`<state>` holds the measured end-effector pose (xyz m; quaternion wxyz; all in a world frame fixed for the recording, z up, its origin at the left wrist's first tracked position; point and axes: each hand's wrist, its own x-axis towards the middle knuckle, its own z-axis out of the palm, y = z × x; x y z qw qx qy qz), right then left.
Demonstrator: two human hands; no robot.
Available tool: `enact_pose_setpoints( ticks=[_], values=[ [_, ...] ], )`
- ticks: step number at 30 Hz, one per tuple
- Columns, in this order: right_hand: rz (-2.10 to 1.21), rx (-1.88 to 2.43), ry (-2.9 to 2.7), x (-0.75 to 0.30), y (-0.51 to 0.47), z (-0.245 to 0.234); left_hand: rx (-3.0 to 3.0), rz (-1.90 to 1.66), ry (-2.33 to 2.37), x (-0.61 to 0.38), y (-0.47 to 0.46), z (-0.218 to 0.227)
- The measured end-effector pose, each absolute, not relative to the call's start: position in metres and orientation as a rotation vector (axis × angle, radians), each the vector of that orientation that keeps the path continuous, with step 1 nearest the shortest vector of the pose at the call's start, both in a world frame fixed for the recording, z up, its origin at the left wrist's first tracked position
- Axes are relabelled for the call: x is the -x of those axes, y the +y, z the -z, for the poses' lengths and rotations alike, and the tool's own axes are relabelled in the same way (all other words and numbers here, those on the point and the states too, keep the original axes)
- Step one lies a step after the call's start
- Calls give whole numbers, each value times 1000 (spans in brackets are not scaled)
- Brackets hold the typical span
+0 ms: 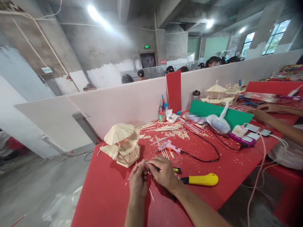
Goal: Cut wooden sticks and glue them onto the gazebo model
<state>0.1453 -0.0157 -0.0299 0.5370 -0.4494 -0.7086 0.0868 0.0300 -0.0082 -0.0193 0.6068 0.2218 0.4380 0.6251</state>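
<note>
My left hand and my right hand meet fingertip to fingertip over the near part of the red table. Both are closed in a pinch on something too small to make out. Just beyond them stands a model pavilion built of thin wooden sticks, its slatted roofs above a six-sided base. Partly under my right hand lies a tool with a yellow handle, its working end hidden. A black and yellow tool pokes out beside that wrist. One loose stick rests between my forearms.
Behind my hands lies a pink glue gun with a black cord. Wooden sticks and scraps spread towards a pen cup and the white partition. Rightward are a green board, a power strip and a co-worker's hands.
</note>
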Motion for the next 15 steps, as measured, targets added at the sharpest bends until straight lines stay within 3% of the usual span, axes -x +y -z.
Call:
enact_pose_setpoints(
  ticks=[15],
  values=[
    [-200,1105,-1639,-145,-15,33,-644,-1416,981,-31,-11,14]
  ],
)
